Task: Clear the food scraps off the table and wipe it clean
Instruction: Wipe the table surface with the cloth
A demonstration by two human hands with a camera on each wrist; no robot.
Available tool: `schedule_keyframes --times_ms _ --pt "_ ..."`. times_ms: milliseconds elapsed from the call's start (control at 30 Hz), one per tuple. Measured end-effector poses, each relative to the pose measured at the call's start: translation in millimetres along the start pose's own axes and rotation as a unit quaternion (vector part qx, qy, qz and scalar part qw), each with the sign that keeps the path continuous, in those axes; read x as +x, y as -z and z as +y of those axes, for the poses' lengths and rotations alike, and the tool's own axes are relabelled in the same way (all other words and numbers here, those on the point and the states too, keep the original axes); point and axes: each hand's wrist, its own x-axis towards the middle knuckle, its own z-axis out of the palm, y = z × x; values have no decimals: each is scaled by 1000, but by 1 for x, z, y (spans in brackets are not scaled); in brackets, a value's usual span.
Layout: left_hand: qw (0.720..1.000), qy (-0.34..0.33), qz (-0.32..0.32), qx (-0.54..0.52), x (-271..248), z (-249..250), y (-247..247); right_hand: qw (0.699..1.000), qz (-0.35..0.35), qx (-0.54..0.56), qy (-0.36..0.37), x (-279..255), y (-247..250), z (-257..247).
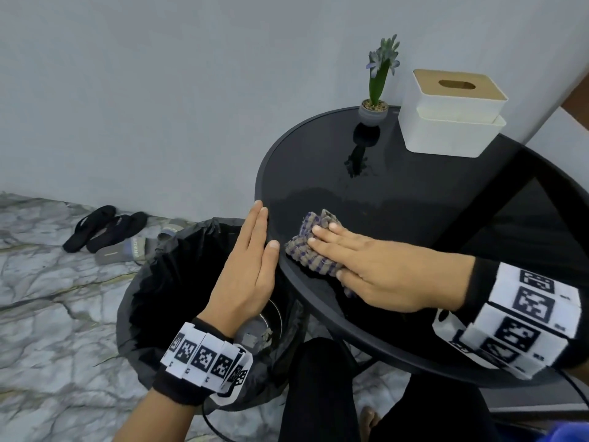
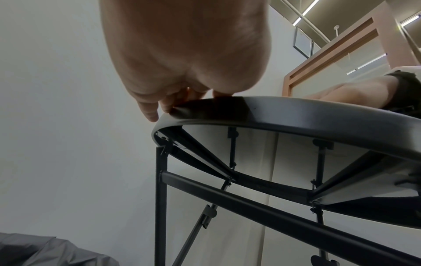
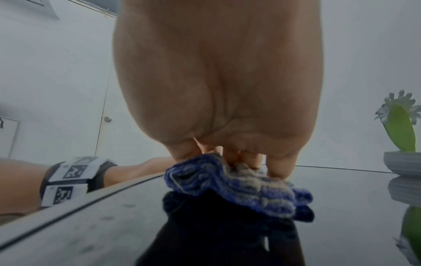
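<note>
Wall (image 1: 159, 90): plain, pale grey | floor (image 1: 47, 298): grey-veined marble | slippers (image 1: 108, 231): left by the wall | ceiling strip lights (image 2: 307, 9): lit | wood-framed glass partition (image 2: 330, 59): noted at right

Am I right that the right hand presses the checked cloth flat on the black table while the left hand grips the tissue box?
Not quite. The left hand does not grip the tissue box; it lies open along the table edge, above the bin, as the head view shows. The right hand does press the cloth flat.
</note>
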Motion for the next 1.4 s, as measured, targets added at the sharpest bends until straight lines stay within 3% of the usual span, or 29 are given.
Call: schedule_keyframes --times_ms 100,233,400,533,667,833,1033,1200,1400 --pt "1000 3 2 -1 0 -1 -1 999 24 -33 -30 21 2 -1" --pt "1000 0 -2 -9 0 -3 1 999 4 -32 -23 31 5 -14" --pt "1000 -3 -16 -6 0 -4 5 999 -20 5 35 -7 -6 -20" --pt "999 7 -28 26 1 -1 8 999 -32 21 29 -45 -12 -10" --pt "998 13 -37 43 1 3 11 1000 -17 17 -3 -54 -13 8" --pt "998 25 -39 48 2 9 7 996 34 -5 -79 -17 0 23" --pt "997 24 -38 67 6 22 -1 996 17 -8 -84 12 5 12" --pt "995 -20 -14 97 11 38 -6 996 6 4 -92 -20 -1 24" --pt "984 -73 -28 160 17 60 -25 985 24 2 -170 -20 2 50"
